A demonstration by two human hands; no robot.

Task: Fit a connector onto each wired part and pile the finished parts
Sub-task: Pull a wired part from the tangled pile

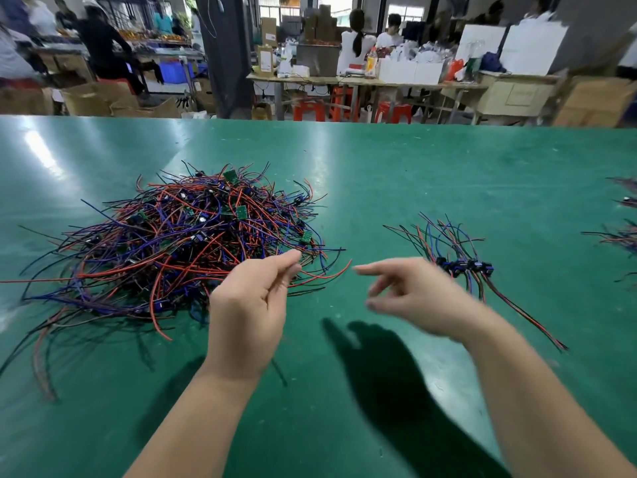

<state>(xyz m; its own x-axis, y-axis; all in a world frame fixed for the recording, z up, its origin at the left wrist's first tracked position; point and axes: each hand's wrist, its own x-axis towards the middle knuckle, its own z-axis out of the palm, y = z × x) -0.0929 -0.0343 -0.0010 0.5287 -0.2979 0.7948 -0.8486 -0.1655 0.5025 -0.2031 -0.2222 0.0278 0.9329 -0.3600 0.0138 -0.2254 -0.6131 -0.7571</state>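
Note:
A big tangled pile of wired parts (179, 236), red, blue and black leads with small green boards, lies on the green table (379, 167) at centre left. My left hand (251, 305) hovers at its near right edge, fingers curled, thumb pressed to forefinger; nothing shows between them. A small row of finished parts (462, 263) with dark blue connectors lies to the right. My right hand (413, 294), blurred, hangs just left of that row with the forefinger pointing left and the other fingers loosely bent, holding nothing.
More wired bundles (624, 236) lie at the table's right edge. Beyond the far edge are other workbenches, cardboard boxes, red stools and seated people. Bare green surface lies between the two piles and in front of my arms.

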